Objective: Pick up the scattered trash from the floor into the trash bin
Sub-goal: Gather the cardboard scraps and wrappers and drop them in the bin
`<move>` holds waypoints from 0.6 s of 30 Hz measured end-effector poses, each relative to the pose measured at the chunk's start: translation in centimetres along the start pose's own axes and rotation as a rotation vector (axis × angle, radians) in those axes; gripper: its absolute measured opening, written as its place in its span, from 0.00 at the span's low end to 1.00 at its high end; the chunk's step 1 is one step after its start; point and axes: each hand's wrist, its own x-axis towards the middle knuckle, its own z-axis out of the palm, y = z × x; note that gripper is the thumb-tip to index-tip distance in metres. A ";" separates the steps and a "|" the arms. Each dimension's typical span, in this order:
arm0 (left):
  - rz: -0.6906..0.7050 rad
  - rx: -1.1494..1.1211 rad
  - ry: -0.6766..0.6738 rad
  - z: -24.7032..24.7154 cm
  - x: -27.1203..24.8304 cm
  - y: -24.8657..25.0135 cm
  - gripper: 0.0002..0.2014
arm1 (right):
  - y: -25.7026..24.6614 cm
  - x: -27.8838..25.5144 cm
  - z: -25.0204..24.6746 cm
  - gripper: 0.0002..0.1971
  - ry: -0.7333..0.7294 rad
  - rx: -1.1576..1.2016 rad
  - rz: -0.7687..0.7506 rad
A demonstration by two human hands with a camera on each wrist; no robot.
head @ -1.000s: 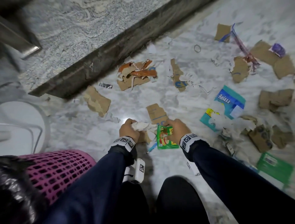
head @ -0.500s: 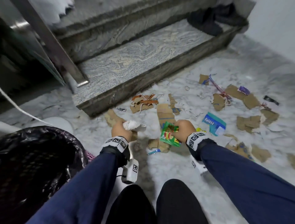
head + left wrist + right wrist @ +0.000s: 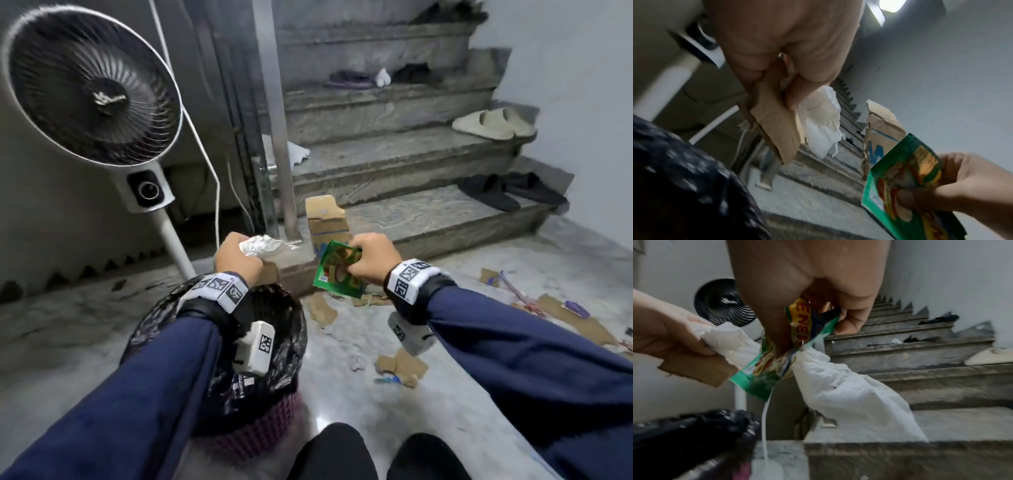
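- As the bin (image 3: 274, 318) stands under the left forearm, the left hand (image 3: 236, 260) hangs by its far rim, fingers curled round tissue (image 3: 260, 247) and a cardboard scrap (image 3: 774, 123), ready to drop.
- The right hand (image 3: 371, 262) pinches a green wrapper (image 3: 339, 274) beside the bin, apparently with more tissue and cardboard.
- Scraps (image 3: 400, 368) litter the floor (image 3: 445, 411).

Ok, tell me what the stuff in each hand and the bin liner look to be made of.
Left hand: white wad, likely tissue or thin paper, matte, softly crumpled; brown scrap, cardboard, dull with a torn edge.
Right hand: green packet, probably printed plastic film, glossy; also a torn cardboard piece and white paper.
Bin liner: thin black plastic, shiny and wrinkled.
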 end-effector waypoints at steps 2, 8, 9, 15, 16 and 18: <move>-0.038 0.034 0.066 -3.6 -0.1 -1.7 0.15 | -3.7 0.4 0.4 0.12 -0.004 0.028 -0.072; -0.213 0.122 0.084 -10.2 -1.5 -7.3 0.17 | -12.2 -0.1 4.0 0.10 -0.139 0.097 -0.219; -0.238 0.134 0.068 -10.7 -1.9 -8.2 0.17 | -13.1 -0.3 4.9 0.11 -0.170 0.092 -0.239; -0.283 0.259 -0.276 -11.3 -3.6 -10.3 0.37 | -14.1 -1.1 9.1 0.30 -0.440 0.005 -0.306; -0.289 0.284 -0.297 -11.2 -3.8 -10.2 0.39 | -13.8 -1.2 9.3 0.35 -0.491 -0.007 -0.302; -0.251 0.300 -0.300 -10.9 -4.0 -9.4 0.39 | -12.7 -1.2 9.2 0.42 -0.517 -0.004 -0.283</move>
